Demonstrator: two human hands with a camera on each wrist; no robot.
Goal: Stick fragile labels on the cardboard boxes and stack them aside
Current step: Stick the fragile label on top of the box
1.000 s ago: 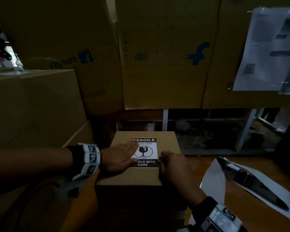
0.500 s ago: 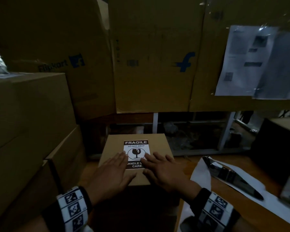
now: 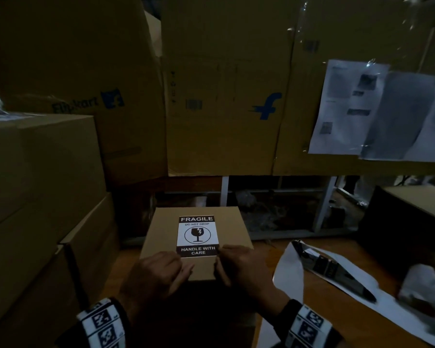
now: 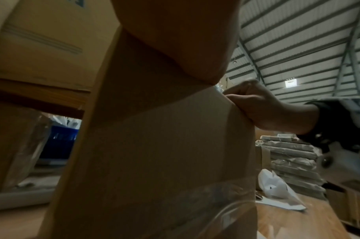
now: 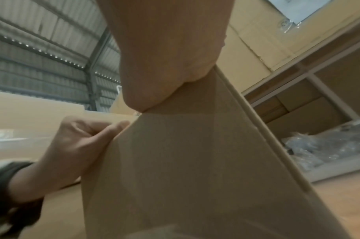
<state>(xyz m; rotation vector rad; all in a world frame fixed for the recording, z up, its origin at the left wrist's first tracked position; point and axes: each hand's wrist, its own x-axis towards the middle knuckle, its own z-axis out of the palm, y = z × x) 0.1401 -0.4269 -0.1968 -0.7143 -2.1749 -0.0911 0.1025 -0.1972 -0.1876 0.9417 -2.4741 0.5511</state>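
Observation:
A small cardboard box [image 3: 230, 222] stands on the wooden table in front of me, and a black-and-white FRAGILE label [image 3: 197, 234] lies flat on its top. My left hand [image 3: 156, 272] sits at the near left edge of the top with its fingers curled. My right hand [image 3: 241, 264] is at the near right edge, fingertips by the label's lower right corner. The left wrist view has the right hand [image 4: 256, 106] curled over the upper edge of the box [image 4: 154, 153]. From the right wrist, the left hand [image 5: 78, 145] shows with its thumb against the box [image 5: 195, 161].
Plain cardboard boxes [image 3: 35, 184] are stacked close on the left. Large printed cartons [image 3: 224, 96] form a wall behind, with printed sheets [image 3: 362, 109] taped to them. A white backing sheet [image 3: 286, 272] lies on the table [image 3: 324, 310] to the right, beside a dark box [image 3: 412, 209].
Both hands lay flat on the label before. They have slid back to the box's near edge and their fingers have curled, so the whole label is uncovered.

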